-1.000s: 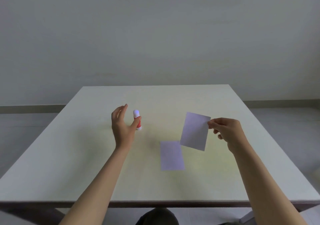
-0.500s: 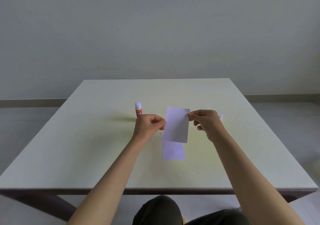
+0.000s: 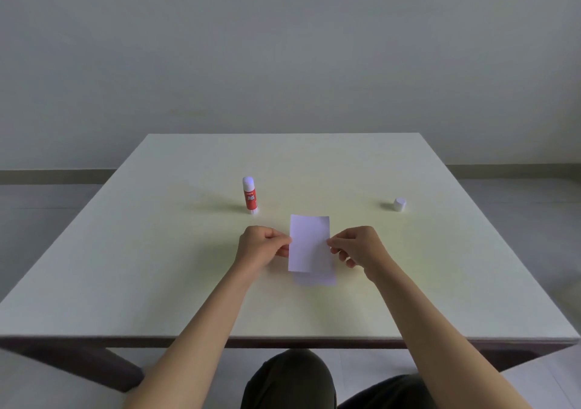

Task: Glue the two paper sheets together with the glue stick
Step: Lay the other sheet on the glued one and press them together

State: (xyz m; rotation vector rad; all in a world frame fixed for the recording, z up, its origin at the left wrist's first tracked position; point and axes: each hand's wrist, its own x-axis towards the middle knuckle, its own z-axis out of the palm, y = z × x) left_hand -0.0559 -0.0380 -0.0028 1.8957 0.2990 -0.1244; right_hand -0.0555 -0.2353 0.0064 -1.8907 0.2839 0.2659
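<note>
1 pale table fills a bare room with grey wall.

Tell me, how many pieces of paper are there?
2. The upper paper sheet is pinched between the left hand and right hand; the lower paper sheet lies mostly hidden beneath it.

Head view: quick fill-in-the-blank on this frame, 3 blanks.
1. The upper paper sheet is pinched by ____ hands.
2. The glue stick stands ____ on the table.
3. The white cap lies to the ____ of the glue stick.

Missing words: both; upright; right
</note>
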